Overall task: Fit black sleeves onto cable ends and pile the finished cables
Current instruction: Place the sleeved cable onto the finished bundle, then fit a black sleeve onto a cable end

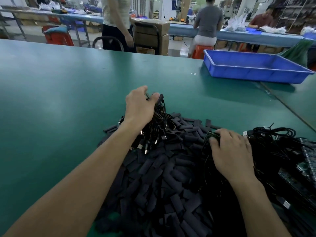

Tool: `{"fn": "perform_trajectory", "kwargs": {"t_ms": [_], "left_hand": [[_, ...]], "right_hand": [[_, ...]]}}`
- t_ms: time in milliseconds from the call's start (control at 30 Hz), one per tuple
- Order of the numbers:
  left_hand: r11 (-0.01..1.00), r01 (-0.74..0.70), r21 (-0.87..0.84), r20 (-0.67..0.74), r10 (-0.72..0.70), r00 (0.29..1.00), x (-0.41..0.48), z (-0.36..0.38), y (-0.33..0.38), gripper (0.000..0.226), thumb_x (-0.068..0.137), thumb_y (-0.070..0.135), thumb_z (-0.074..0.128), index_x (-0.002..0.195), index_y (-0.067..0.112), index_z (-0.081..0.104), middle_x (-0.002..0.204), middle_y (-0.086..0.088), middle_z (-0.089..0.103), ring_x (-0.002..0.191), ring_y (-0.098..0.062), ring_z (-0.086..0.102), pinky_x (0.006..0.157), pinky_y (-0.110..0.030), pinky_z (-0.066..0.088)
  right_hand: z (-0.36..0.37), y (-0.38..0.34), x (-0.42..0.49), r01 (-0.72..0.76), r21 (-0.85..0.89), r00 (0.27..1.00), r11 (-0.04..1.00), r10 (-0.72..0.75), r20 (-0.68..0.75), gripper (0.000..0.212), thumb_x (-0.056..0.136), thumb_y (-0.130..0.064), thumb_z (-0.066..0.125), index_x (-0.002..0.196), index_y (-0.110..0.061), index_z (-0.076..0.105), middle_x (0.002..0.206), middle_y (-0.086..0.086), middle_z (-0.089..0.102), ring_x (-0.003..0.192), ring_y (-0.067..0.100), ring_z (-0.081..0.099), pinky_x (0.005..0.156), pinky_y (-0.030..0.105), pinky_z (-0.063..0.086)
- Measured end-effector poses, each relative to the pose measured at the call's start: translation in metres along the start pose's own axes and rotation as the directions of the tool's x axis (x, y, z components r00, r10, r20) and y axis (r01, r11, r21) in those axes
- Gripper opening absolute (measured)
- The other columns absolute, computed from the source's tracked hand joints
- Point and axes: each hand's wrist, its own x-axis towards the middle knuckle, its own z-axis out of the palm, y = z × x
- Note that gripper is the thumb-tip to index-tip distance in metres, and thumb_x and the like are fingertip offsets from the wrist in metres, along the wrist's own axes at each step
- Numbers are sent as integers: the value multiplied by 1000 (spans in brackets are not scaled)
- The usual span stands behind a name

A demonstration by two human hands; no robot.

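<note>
Left hand [139,106] grips a cable bunch [159,122] trailing lengthwise below the fist, plugs nearward; right hand [234,154] clasps a dark part [211,135].

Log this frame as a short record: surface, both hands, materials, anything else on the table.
surface: green table
sleeves: loose black sleeve pile between the forearms
left hand: grips a bunch of black cables, raised over that pile
right hand: fingers curled on a small dark part, type unclear
right side: tangled cable heap
other: blue tray, far right
</note>
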Motion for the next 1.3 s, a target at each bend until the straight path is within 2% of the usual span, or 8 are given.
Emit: {"fn": "perform_trajectory", "kwargs": {"t_ms": [100, 200, 267, 400, 633, 800, 1100, 1300], "left_hand": [[992, -62, 113, 6, 62, 998, -14, 7, 4, 56, 98, 35, 62, 146, 10, 48, 151, -12, 39, 140, -27, 32, 116, -38, 26], [912, -371, 174, -69, 387, 919, -44, 20, 9, 25, 94, 23, 67, 118, 16, 69, 120, -4, 58, 112, -19, 50, 101, -29, 40], [892, -452, -18, 107, 451, 886, -65, 36, 16, 17, 92, 21, 70, 107, 15, 72, 99, 1, 68, 90, -11, 61, 88, -23, 49], [948, -211, -238, 458, 301, 836, -87, 68, 18, 22, 92, 29, 72, 107, 14, 68, 90, 5, 67, 78, -5, 60, 73, -15, 47], [840, 112, -532, 516, 216, 829, -91, 75, 0, 16, 91, 12, 73, 94, -3, 66, 80, -6, 59, 72, -12, 51, 70, -28, 44], [774, 257, -579, 587, 177, 790, -88, 74, -4, 8, 90, 8, 72, 84, 10, 67, 74, 2, 60, 65, -5, 52, 67, -19, 44], [648, 451, -614, 711, 205, 673, -81, 69, -2, 13, 93, 14, 67, 80, 14, 70, 73, 4, 67, 66, -6, 61, 68, -18, 52], [348, 460, -817, 534, 154, 832, -78, 58, 4, 11, 82, 24, 65, 73, 23, 70, 77, -2, 70, 75, -14, 66, 72, -28, 58]], "right_hand": [[-4, 2, 2, 43, 129, 997, 991, -34, -67, 19, 102, -27, 49, 107, -20, 66, 105, 3, 70, 107, 29, 59, 108, 46, 34], [-5, 6, 4, 70, 285, 992, 956, -37, -118, 12, 98, -24, 58, 98, -22, 70, 97, -1, 72, 98, 28, 63, 99, 48, 42], [-4, 7, 5, 82, 407, 991, 910, -33, -126, 5, 95, -22, 63, 94, -25, 67, 91, -5, 70, 96, 26, 65, 96, 48, 45], [-1, 14, 8, 94, 604, 996, 792, -80, -51, 17, 94, -21, 64, 84, -33, 60, 87, -13, 68, 89, 10, 64, 87, 36, 49], [7, 22, 12, 118, 616, 983, 779, -178, 35, 13, 95, -30, 61, 86, -39, 63, 83, -17, 68, 89, 13, 63, 91, 45, 51], [6, 24, 14, 134, 639, 968, 758, -237, 79, 13, 97, -31, 60, 89, -41, 63, 82, -17, 67, 85, 11, 61, 92, 54, 49], [-2, 26, 15, 99, 801, 940, 590, -321, 120, 19, 99, -12, 58, 83, -19, 66, 72, -10, 63, 68, 4, 54, 66, 17, 46], [1, 17, 9, 96, 498, 995, 862, -72, -69, 18, 95, -27, 64, 80, -37, 61, 79, -22, 65, 81, -2, 58, 91, 39, 40]]}}
